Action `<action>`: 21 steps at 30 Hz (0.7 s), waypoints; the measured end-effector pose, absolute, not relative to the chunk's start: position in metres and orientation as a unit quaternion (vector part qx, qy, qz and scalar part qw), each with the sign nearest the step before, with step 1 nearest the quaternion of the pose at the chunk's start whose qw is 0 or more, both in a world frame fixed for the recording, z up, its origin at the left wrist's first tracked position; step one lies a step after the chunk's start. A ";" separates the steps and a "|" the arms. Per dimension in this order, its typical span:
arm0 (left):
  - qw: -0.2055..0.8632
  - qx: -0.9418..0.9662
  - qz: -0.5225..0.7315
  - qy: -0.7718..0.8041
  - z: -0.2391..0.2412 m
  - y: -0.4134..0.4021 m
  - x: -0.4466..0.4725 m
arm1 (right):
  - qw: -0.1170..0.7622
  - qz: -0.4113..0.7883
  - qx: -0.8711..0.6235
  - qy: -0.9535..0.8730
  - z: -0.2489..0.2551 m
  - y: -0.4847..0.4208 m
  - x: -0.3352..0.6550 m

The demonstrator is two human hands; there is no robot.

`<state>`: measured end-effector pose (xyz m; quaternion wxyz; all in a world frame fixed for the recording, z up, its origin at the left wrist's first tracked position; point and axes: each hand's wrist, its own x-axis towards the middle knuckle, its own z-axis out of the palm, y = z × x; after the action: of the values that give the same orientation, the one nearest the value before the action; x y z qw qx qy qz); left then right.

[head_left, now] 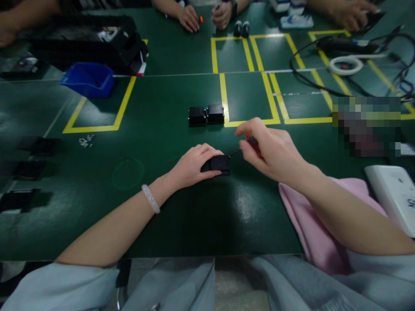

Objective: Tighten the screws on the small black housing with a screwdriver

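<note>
My left hand is closed round a small black box-shaped part and holds it down on the green table, fingers over its far side and thumb along the near side. In my right hand is a screwdriver with a dark handle, mostly hidden by the fingers. Its thin shaft slants down to the right end of the black part; whether the tip touches a screw there I cannot tell. Just beyond, two similar black parts sit side by side, with small silvery bits at their ends.
Small screws lie in a loose pile at left, near a blue bin and a black rack. Right of me are a pink cloth and a white box. Cables and other people's hands are across the table.
</note>
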<state>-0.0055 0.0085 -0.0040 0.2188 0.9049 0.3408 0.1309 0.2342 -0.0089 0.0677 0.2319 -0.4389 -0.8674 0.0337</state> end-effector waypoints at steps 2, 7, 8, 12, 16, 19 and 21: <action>0.220 0.905 0.130 0.339 -0.003 0.008 -0.006 | 0.232 0.037 -0.430 -0.871 0.068 -0.009 0.234; 0.223 0.904 0.124 0.343 -0.004 0.008 -0.006 | 0.237 0.045 -0.437 -0.867 0.069 -0.009 0.234; 0.222 0.904 0.124 0.344 -0.004 0.008 -0.006 | 0.236 0.047 -0.440 -0.865 0.069 -0.009 0.234; 0.222 0.904 0.128 0.342 -0.003 0.008 -0.005 | 0.232 0.050 -0.434 -0.869 0.069 -0.009 0.234; 0.220 0.903 0.129 0.345 -0.003 0.008 -0.005 | 0.229 0.044 -0.427 -0.874 0.069 -0.009 0.234; 0.221 0.904 0.126 0.345 -0.003 0.008 -0.005 | 0.236 0.039 -0.437 -0.867 0.067 -0.009 0.234; 0.220 0.904 0.127 0.344 -0.003 0.008 -0.005 | 0.245 0.036 -0.444 -0.861 0.066 -0.009 0.233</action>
<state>-0.0051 0.0083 -0.0026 0.2202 0.9041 0.3437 0.1265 0.2333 -0.0093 0.0664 0.2450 -0.4439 -0.8612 0.0360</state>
